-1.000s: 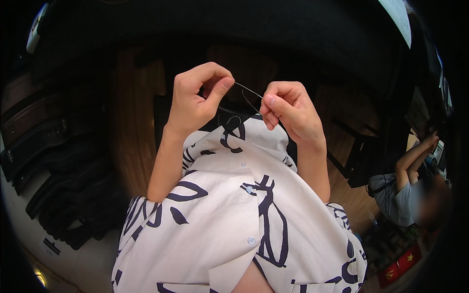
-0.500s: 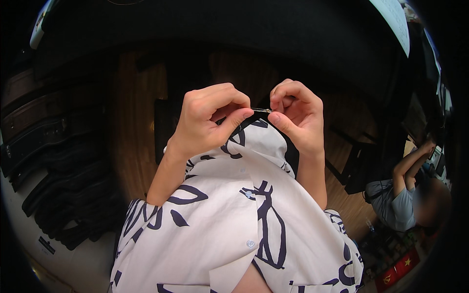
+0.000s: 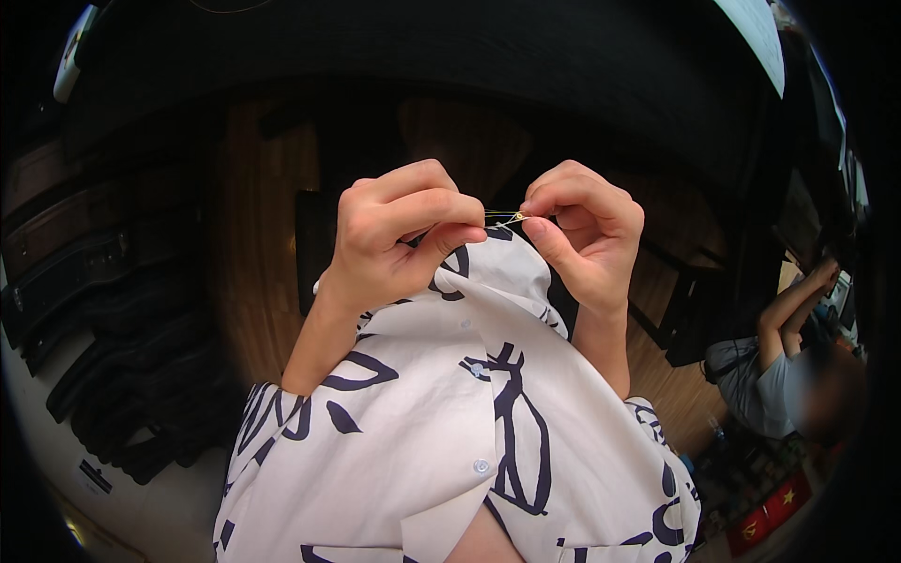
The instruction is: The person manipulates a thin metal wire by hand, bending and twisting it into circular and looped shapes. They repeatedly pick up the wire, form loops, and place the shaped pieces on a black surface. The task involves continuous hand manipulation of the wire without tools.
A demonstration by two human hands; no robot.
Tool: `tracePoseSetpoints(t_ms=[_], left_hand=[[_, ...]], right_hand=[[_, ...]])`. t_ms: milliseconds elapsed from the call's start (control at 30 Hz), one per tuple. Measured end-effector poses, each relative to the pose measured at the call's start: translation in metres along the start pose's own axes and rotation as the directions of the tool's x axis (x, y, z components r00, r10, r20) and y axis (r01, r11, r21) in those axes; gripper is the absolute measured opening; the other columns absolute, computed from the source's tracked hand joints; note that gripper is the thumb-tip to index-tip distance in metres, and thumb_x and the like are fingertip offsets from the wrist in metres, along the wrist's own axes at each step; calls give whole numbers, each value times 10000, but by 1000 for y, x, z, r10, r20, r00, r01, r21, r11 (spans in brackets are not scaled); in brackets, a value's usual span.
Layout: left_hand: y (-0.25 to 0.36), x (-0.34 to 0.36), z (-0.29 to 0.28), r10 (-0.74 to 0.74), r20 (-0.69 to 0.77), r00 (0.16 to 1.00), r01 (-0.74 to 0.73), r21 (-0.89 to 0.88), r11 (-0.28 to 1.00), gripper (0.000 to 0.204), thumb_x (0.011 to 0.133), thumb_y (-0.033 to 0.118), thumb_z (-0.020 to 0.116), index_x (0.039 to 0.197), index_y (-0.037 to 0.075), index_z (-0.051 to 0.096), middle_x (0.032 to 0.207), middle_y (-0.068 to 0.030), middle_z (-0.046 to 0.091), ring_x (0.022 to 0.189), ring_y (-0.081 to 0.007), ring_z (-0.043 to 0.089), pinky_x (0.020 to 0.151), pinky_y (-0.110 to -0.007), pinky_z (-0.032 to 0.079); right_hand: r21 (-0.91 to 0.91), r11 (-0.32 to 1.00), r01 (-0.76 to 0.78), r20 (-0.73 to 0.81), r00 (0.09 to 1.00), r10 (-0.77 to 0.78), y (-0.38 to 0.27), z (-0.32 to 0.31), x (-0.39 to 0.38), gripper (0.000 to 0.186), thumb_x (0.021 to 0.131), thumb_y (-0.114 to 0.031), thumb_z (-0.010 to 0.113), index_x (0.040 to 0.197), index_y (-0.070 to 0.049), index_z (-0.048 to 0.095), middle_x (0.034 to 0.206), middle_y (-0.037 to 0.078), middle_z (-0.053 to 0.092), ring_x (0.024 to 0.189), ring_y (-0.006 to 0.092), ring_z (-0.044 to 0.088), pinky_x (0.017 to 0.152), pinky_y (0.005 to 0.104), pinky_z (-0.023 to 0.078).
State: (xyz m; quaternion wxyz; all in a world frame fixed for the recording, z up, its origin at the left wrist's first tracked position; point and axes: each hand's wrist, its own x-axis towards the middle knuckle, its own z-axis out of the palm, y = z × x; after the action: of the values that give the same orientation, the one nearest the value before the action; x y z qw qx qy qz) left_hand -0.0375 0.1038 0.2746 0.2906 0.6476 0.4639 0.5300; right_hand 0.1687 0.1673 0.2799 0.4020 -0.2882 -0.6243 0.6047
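Observation:
Several thin strands (image 3: 501, 214), pale with hints of yellow and blue, stretch between my hands in front of my shirt. My left hand (image 3: 399, 225) is closed, with thumb and fingers pinching one end. A tiny gold-coloured ring or bead (image 3: 519, 217) shows at the other end, at the fingertips of my right hand (image 3: 584, 225). Thumb and forefinger of that hand pinch there, and its other fingers curl in. The strands look like thin strings, but their exact kind is too small to tell. Parts of them are hidden inside both grips.
A dark table (image 3: 422, 56) spans the area beyond my hands, with white paper (image 3: 754, 42) at its right. Dark hard cases (image 3: 70, 277) stand in a row at left. A person (image 3: 765, 375) sits at right near a red flag (image 3: 770, 516). Wooden floor (image 3: 267, 272) lies below.
My right hand has shifted slightly right and turned a little. The strands between my hands look more spread, and the gold-coloured piece now shows more plainly. My left hand has moved slightly left.

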Motion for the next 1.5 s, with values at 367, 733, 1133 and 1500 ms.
tracePoseSetpoints(t_ms=[367,733,1133,1500], left_hand=[[4,2,-6,-90,71,993,87,39,995,91,773,38,816,819,50,738,700,-24,615,524,-85,493,444,-216,312],[3,1,0,-196,-26,980,195,-41,980,70,804,21,770,810,30,701,651,-19,586,482,-76,452,432,-230,282],[-8,-1,2,-247,-38,968,243,-84,966,74,813,7,765,812,18,692,674,-9,581,502,-63,444,452,-226,282],[-18,-8,4,-133,97,986,165,-516,840,86,801,82,812,815,49,734,760,4,585,589,-58,442,489,-225,284]], right_hand=[[-53,993,108,3,994,-108,-1,2,2,162,751,97,764,889,18,729,826,79,668,674,95,606,575,188,456],[-107,994,27,-17,999,-29,-2,1,-1,210,739,59,771,929,7,698,826,69,659,636,81,598,549,165,454],[51,997,-53,-30,998,55,-5,4,-2,95,885,26,712,924,35,626,798,113,681,583,124,668,516,198,524],[538,728,-426,279,904,324,-11,3,-2,49,984,14,569,981,32,524,711,133,660,475,131,655,452,183,490]])
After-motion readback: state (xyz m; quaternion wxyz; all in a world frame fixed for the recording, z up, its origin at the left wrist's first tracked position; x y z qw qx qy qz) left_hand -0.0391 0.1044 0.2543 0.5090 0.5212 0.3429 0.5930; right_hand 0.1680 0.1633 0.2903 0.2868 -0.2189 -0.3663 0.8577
